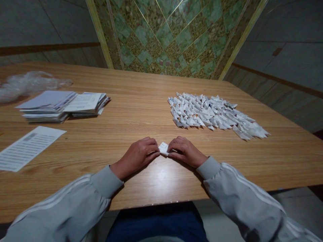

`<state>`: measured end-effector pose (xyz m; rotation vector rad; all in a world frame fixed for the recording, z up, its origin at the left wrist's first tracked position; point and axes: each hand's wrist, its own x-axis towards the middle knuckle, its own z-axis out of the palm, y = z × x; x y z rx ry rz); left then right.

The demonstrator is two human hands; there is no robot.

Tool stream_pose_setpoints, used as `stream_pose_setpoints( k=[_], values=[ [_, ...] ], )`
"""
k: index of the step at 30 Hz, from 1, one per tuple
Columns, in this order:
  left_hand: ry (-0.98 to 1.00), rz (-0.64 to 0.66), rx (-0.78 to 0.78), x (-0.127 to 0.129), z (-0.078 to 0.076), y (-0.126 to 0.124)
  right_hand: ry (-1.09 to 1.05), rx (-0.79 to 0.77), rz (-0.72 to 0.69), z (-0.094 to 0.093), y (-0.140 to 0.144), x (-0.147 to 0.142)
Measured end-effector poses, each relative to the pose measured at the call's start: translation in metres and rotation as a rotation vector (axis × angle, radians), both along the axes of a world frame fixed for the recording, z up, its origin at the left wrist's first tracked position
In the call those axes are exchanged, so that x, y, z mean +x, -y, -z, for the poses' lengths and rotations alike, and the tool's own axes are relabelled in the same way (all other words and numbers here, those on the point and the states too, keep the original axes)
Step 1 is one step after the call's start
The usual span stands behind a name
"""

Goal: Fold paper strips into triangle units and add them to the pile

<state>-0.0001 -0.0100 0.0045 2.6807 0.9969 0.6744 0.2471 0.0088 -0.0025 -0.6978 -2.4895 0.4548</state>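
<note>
Folded paper [163,148] lies between our two hands, low over the table [136,104] near its front edge. Our left hand [141,153] pinches one side of it between thumb and fingers, and our right hand [185,151] pinches the other, its fingertips partly covering the small white shape. Farther off to the right, we have a broad cluster of pointed folded pieces [207,112], packed too closely for us to count; we judge these to be done. To the left, a stack of paper [46,106] and a shorter pile [87,102] touching it are flat and unfolded, and nearer us one printed sheet [30,148] lies alone. By our reckoning, much is finished and plenty is left. The piece in our grip seems partway through, creased small, though our fingers hide too much to tell how many folds it lacks.
</note>
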Motion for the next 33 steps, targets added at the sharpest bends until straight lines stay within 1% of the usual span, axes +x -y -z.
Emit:
stream_pose_setpoints(
  k=[6,15,21,27,33],
  values=[
    [-0.016,-0.04,-0.01,0.001,0.0007,-0.0002,-0.045,-0.005,0.067,0.0045,-0.0035,-0.0026],
    [-0.061,-0.113,0.009,0.0063,0.0047,-0.0007,-0.029,-0.064,0.069,-0.0031,-0.0003,-0.0028],
    [-0.087,-0.124,0.013,0.008,0.0063,-0.0001,-0.007,-0.025,0.1,-0.0013,-0.002,-0.0034],
    [-0.085,-0.134,0.002,0.0072,0.0035,0.0017,0.036,0.0,0.126,0.0005,-0.0052,-0.006],
    [-0.049,-0.178,-0.037,0.0039,0.0048,0.0014,0.032,-0.088,0.19,-0.0042,-0.0051,-0.0079]
  ],
)
